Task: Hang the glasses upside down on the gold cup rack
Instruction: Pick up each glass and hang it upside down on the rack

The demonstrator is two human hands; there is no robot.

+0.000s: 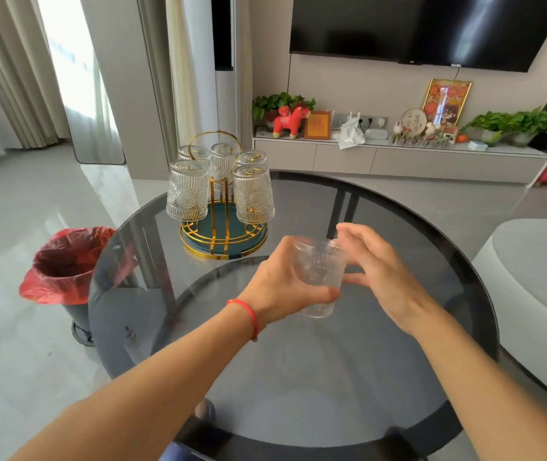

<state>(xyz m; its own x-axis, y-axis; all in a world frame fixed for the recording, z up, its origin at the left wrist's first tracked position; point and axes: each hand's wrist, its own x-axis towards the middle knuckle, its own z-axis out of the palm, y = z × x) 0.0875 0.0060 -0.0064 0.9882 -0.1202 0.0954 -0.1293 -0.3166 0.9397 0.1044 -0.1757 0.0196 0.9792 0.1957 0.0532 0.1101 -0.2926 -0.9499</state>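
A gold cup rack [222, 242] with a teal base stands at the far left of the round glass table [298, 377]. Several clear embossed glasses hang upside down on it, such as one at the front left [187, 191] and one at the front right [254, 194]. Above the table's middle, my left hand [282, 281] grips one more clear glass [318, 271], mouth up. My right hand [378, 271] is beside it with fingers apart, at or near the glass's right side; whether it touches I cannot tell.
A bin with a red bag [66, 264] stands on the floor left of the table. A white round table [538, 287] is close on the right. A TV cabinet [398, 158] with plants and ornaments lines the far wall.
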